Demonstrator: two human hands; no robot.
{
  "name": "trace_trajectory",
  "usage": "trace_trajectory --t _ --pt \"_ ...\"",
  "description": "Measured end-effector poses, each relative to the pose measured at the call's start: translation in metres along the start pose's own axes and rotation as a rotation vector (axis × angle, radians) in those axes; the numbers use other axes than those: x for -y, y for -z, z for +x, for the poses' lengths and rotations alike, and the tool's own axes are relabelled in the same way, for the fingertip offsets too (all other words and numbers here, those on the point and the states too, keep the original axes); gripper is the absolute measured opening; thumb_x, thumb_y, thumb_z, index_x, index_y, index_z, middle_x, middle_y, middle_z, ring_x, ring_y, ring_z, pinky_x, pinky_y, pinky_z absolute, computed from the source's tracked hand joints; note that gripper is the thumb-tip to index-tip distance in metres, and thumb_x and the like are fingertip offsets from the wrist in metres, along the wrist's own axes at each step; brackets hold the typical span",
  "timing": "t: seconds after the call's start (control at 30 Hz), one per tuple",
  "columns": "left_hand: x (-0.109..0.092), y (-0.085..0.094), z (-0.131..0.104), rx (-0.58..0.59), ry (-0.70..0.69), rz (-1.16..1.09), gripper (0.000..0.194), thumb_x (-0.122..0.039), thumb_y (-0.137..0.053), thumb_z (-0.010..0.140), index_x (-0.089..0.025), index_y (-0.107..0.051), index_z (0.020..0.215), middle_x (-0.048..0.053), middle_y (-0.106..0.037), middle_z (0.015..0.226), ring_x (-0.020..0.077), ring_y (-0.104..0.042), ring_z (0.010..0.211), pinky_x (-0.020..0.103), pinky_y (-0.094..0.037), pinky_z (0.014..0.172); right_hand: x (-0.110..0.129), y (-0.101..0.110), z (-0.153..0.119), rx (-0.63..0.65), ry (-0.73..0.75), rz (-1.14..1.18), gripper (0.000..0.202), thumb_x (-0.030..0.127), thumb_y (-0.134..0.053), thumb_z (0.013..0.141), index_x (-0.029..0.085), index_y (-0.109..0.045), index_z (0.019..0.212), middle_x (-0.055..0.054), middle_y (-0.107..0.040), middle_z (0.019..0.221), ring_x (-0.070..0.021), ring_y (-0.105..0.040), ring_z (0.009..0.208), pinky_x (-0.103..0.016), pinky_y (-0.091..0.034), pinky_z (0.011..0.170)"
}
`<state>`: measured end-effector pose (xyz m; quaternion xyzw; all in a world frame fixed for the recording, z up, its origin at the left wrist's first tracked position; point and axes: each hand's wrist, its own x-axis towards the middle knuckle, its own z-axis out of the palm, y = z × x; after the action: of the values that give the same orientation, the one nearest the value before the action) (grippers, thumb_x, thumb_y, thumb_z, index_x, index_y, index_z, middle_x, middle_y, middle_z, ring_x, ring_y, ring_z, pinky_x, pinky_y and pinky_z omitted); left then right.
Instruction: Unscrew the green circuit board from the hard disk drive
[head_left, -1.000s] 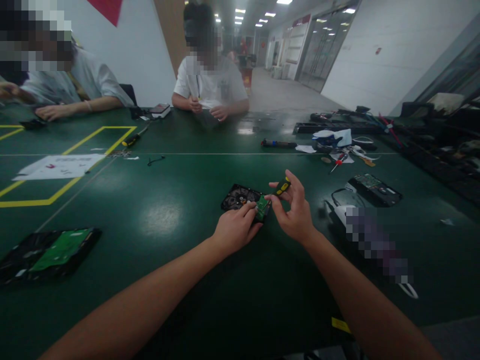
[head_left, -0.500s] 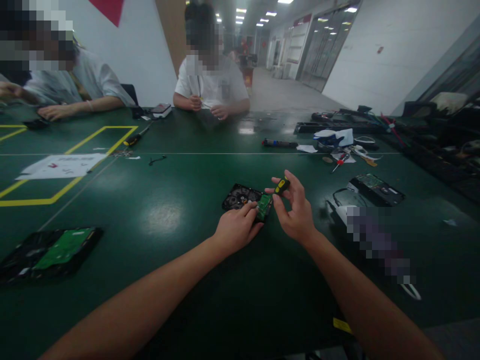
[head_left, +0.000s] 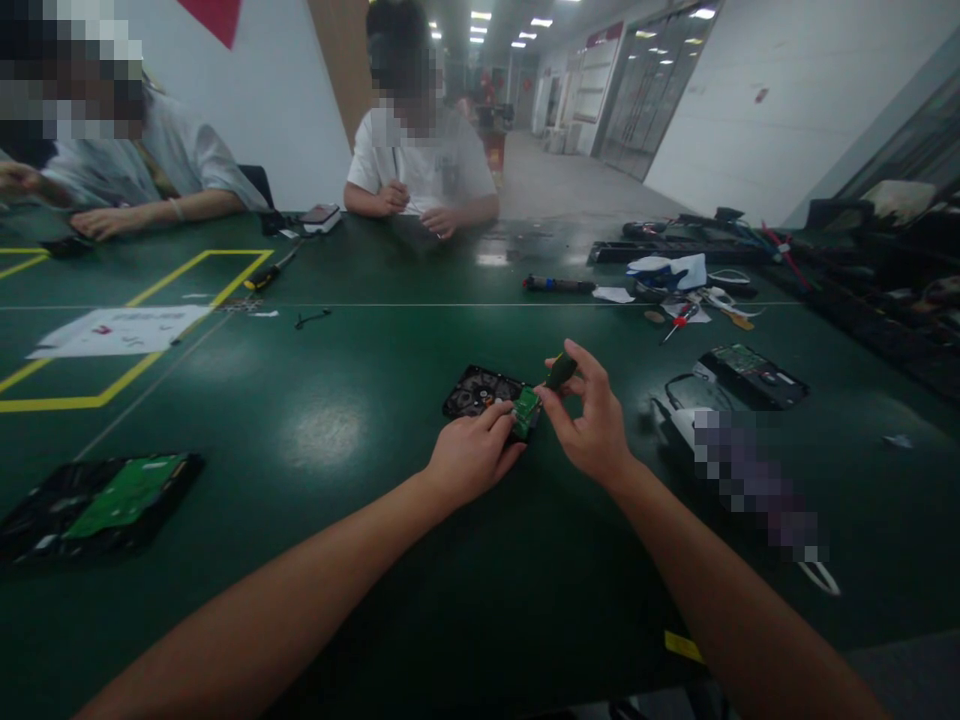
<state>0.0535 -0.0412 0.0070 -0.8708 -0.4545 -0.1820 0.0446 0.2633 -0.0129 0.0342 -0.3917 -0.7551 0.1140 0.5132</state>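
Note:
A black hard drive (head_left: 474, 387) with a green circuit board (head_left: 527, 402) lies on the table in front of me. My left hand (head_left: 472, 455) grips its near side, fingers over the top by the board and thumb along the lower edge. In my right hand (head_left: 592, 420) is a screwdriver (head_left: 560, 372), its dark handle between thumb and fingers. The tool slants down toward the board's right end; its tip is too small to make out.
Another hard drive (head_left: 127, 495) lies at the left, and one more drive (head_left: 754, 375) at the right, beyond a partly blurred, corded object (head_left: 690, 430). A red screwdriver (head_left: 680, 320), gloves (head_left: 667, 270) and papers (head_left: 120, 330) lie farther back. Two people sit across the table.
The screwdriver handle has turned in my right hand, its yellow side now out of sight, and the right fingers have closed in nearer the board. My left hand stays on the hard drive.

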Motion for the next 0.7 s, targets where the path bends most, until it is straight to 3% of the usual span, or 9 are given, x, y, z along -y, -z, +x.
trace_trajectory --t 0.13,0.3,0.47,0.7 --pt "0.0002 0.0006 -0.0002 0.005 -0.001 -0.003 0.037 -0.044 -0.055 0.105 -0.016 -0.066 0.126 0.015 -0.063 0.146 0.0271 -0.076 0.096 0.042 -0.063 0.080 0.0011 0.0016 0.0000 0.003 0.005 -0.041 0.071 0.029 -0.070 0.096 0.041 -0.037 0.158 -0.009 -0.065 0.137 -0.0257 -0.075 0.098 -0.051 -0.069 0.088" --pt "0.0008 0.0000 -0.0001 0.013 -0.002 -0.002 0.037 -0.044 -0.056 0.105 -0.016 -0.066 0.126 0.015 -0.063 0.145 0.0275 -0.076 0.097 0.042 -0.063 0.080 0.0034 0.0035 0.0017 0.031 0.014 -0.025 0.068 0.026 -0.060 0.101 0.040 -0.032 0.161 -0.009 -0.062 0.145 -0.0272 -0.073 0.113 -0.052 -0.067 0.098" --pt "0.0000 0.0001 0.0000 0.017 0.008 -0.006 0.036 -0.044 -0.058 0.104 -0.016 -0.066 0.126 0.015 -0.063 0.146 0.0276 -0.076 0.098 0.041 -0.063 0.081 0.0007 0.0038 0.0022 -0.024 0.049 -0.091 0.067 0.029 -0.070 0.097 0.041 -0.041 0.156 -0.009 -0.062 0.142 -0.0265 -0.072 0.106 -0.048 -0.069 0.086" --pt "0.0006 -0.0009 -0.0007 0.003 -0.003 -0.021 0.037 -0.044 -0.056 0.105 -0.015 -0.065 0.127 0.014 -0.063 0.146 0.0277 -0.076 0.100 0.042 -0.063 0.083 0.0027 0.0034 0.0019 0.022 0.009 0.010 0.070 0.023 -0.062 0.099 0.038 -0.033 0.161 -0.010 -0.062 0.145 -0.0252 -0.076 0.107 -0.051 -0.066 0.099"
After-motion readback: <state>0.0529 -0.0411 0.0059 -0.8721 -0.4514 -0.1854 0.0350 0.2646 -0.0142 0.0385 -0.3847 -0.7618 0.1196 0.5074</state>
